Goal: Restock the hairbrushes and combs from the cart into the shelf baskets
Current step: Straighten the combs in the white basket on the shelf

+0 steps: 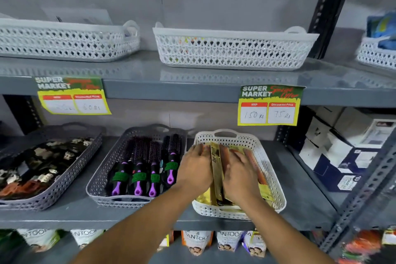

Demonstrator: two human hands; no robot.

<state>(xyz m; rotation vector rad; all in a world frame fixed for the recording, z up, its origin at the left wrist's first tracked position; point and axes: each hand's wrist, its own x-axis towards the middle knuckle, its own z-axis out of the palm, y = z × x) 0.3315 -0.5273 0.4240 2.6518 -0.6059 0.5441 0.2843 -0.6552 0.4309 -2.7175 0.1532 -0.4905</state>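
A white lattice basket [276, 180] on the middle shelf holds several gold-packaged dye brushes and combs [215, 169]. My left hand [196, 166] lies flat on the packs at the basket's left side. My right hand [240, 172] presses on the packs in the middle, with one upright gold pack between the two hands. The fingers of both hands are spread on the packs, not wrapped around them. To the left, a grey basket [102, 174] holds several round black hairbrushes with purple handles [139, 169]. The cart is not in view.
Further left stands a grey basket of hair clips [42, 167]. Two white baskets [233, 49] [64, 38] sit on the upper shelf. Price tags [269, 106] hang from that shelf's edge. White and blue boxes [347, 152] fill the right bay. Pouches [197, 242] line the shelf below.
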